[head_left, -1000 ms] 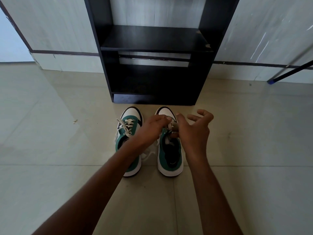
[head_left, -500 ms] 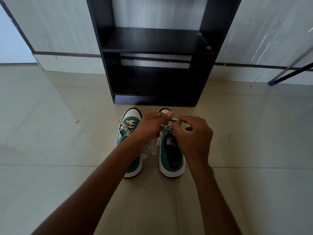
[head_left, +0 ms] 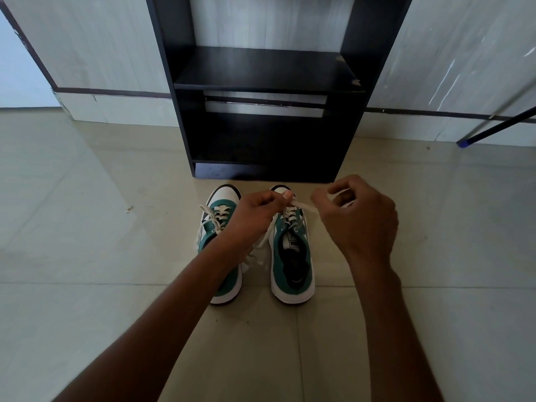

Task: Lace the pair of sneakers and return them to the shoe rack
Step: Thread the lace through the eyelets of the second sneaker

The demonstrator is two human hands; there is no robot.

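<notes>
Two green and white sneakers stand side by side on the floor, toes toward the black shoe rack (head_left: pixel 268 82). The left sneaker (head_left: pixel 222 216) has white laces through its front eyelets, and my forearm hides its middle. The right sneaker (head_left: pixel 293 256) is laced only near the toe. My left hand (head_left: pixel 255 213) pinches the lace at that sneaker's front eyelets. My right hand (head_left: pixel 359 219) is closed on the white lace (head_left: pixel 304 206) and holds it taut, out to the right of the shoe.
The rack has two dark shelves with nothing on them and stands against a pale wall. Light floor tiles (head_left: pixel 87 227) surround the shoes. A dark rod with a blue tip (head_left: pixel 464 143) slants down at the far right.
My right hand has moved right and away from the shoe, drawing the lace out taut. My left hand has stayed at the front eyelets.
</notes>
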